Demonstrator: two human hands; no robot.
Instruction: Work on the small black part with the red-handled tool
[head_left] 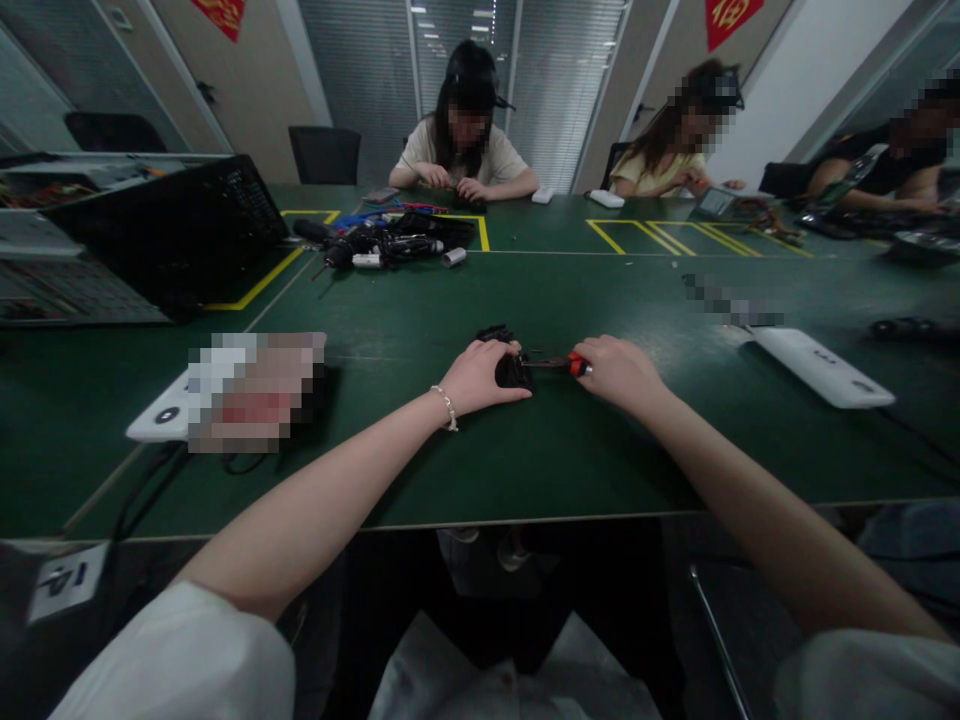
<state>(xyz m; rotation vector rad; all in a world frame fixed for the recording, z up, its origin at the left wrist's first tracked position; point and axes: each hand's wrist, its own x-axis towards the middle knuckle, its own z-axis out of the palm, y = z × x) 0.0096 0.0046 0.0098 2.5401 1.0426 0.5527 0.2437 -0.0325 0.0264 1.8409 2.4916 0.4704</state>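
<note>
My left hand (pixel 484 375) is closed over a small black part (pixel 510 368) that rests on the green table (pixel 525 450). My right hand (pixel 616 368) grips a screwdriver with a red and black handle (pixel 576 365). Its shaft points left into the black part. The two hands sit close together near the middle of the table, a little beyond its front edge. Most of the black part is hidden under my left fingers.
A white power strip (pixel 821 367) lies to the right, another (pixel 161 415) to the left beside a blurred patch. An open black computer case (pixel 172 235) stands at the far left. Cables and tools (pixel 390 243) are piled ahead. Three people sit working along the far side.
</note>
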